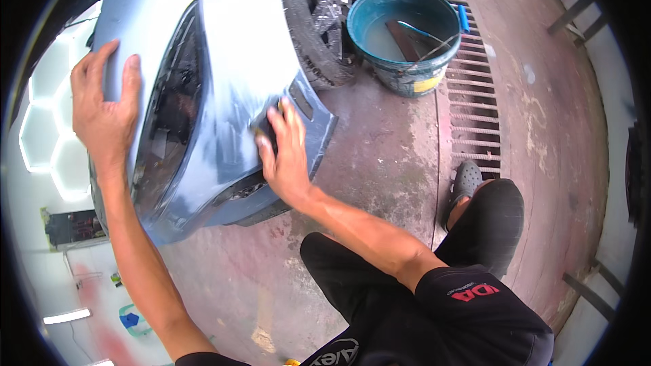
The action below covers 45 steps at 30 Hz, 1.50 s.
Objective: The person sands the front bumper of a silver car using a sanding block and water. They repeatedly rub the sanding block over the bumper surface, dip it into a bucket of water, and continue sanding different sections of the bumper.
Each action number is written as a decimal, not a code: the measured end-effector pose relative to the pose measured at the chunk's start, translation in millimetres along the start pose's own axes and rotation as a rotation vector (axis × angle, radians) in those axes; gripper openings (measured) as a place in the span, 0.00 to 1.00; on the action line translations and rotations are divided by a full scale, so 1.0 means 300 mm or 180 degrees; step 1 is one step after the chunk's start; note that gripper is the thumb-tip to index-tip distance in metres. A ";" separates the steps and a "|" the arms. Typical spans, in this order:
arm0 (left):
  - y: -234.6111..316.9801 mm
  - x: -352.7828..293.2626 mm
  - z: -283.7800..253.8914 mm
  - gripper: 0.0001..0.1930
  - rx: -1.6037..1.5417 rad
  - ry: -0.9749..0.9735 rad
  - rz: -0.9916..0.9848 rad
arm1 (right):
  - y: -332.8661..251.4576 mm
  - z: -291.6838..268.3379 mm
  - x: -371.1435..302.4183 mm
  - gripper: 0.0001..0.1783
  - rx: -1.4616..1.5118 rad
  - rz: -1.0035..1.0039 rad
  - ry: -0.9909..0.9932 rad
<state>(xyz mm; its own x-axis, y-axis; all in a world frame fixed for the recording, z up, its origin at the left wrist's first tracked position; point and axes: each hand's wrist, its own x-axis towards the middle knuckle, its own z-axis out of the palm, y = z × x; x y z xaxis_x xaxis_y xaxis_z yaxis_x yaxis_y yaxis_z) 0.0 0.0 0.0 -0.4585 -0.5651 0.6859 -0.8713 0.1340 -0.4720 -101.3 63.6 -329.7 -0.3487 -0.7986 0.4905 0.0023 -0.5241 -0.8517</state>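
Note:
A light blue-grey car's front corner (241,54) fills the upper left, its surface wet and streaked with whitish film. My left hand (105,105) lies with thumb and fingers apart on the bodywork beside the dark headlight (173,108). On the bumper, my right hand (288,152) is closed round a dark pad with yellowish edges (266,129), pressed to the panel left of a small slot-shaped vent (302,99). Motion blurs the pad and fingers, and the hand covers part of the pad, so its exact kind is unclear.
Right of the front wheel (325,13) stands a teal bucket (400,71) of cloudy water, with a brown flat piece and a blue-handled thing inside. A metal floor grate (475,108) runs past it. My foot in a grey clog (464,186) is beside the grate.

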 end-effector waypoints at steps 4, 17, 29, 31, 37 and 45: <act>0.070 -0.101 -0.002 0.19 -0.0144 -0.0044 -0.0427 | -0.146 -0.048 0.410 0.30 -0.0346 -0.0515 0.0176; -0.032 -0.070 -0.002 0.20 -0.0112 0.0125 0.0032 | -0.214 0.000 0.137 0.37 -0.0149 -0.0431 -0.0135; -0.024 -0.057 -0.008 0.19 -0.0163 0.0042 -0.0037 | -0.148 0.013 0.286 0.32 -0.0327 -0.0468 0.0134; -0.020 -0.046 -0.004 0.19 -0.0153 0.0025 0.0000 | -0.100 -0.005 -0.019 0.39 -0.0186 -0.0841 -0.0093; -0.032 -0.067 -0.006 0.20 -0.0107 0.0044 -0.0023 | -0.125 -0.001 0.242 0.32 -0.0316 -0.0584 0.0117; 0.000 -0.032 -0.014 0.20 -0.0212 0.0201 0.0084 | -0.080 -0.042 -0.045 0.35 -0.0005 -0.0283 -0.0356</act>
<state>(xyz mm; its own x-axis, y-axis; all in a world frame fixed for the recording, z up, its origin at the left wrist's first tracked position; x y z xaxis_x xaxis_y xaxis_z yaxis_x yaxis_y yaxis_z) 3.6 8.8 -4.2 -0.4897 -0.5084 0.7083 -0.8676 0.2031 -0.4540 -108.5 90.7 -318.4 -0.2408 -0.7771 0.5815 -0.0256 -0.5939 -0.8042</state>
